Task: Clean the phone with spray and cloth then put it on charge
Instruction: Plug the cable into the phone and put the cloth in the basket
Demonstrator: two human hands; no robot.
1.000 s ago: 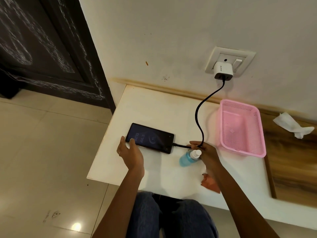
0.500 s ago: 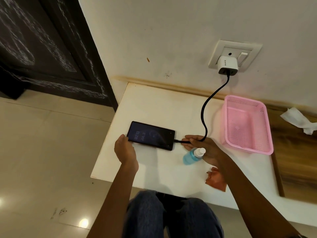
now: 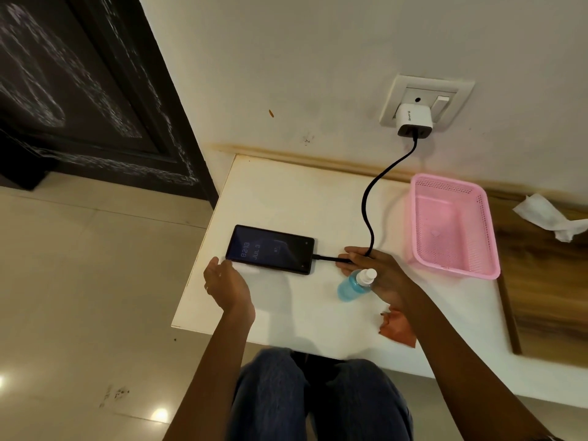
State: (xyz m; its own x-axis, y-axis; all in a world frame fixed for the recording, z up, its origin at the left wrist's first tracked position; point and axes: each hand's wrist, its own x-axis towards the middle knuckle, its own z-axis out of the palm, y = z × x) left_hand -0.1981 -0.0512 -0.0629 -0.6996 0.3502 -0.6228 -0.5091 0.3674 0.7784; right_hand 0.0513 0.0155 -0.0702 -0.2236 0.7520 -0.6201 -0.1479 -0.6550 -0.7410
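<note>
A black phone (image 3: 270, 249) lies flat on the white table (image 3: 286, 192), its screen lit with the time and date. A black charging cable (image 3: 369, 205) runs from the phone's right end up to a white charger (image 3: 413, 120) in the wall socket (image 3: 445, 90). My right hand (image 3: 378, 275) pinches the cable just right of the phone. My left hand (image 3: 226, 284) hovers with relaxed fingers at the phone's left end, holding nothing. A small blue spray bottle (image 3: 350, 286) stands in front of my right hand. An orange cloth (image 3: 397, 329) lies partly hidden under my right forearm.
A pink mesh basket (image 3: 455, 272) sits on the table to the right of the cable. A crumpled white tissue (image 3: 547, 218) lies on the wooden surface (image 3: 547, 297) at far right. A dark door (image 3: 79, 90) stands at left, and my knees are below the table edge.
My left hand has let go of the phone's left end and opened slightly beside it. My right hand stays on the cable by the phone.
</note>
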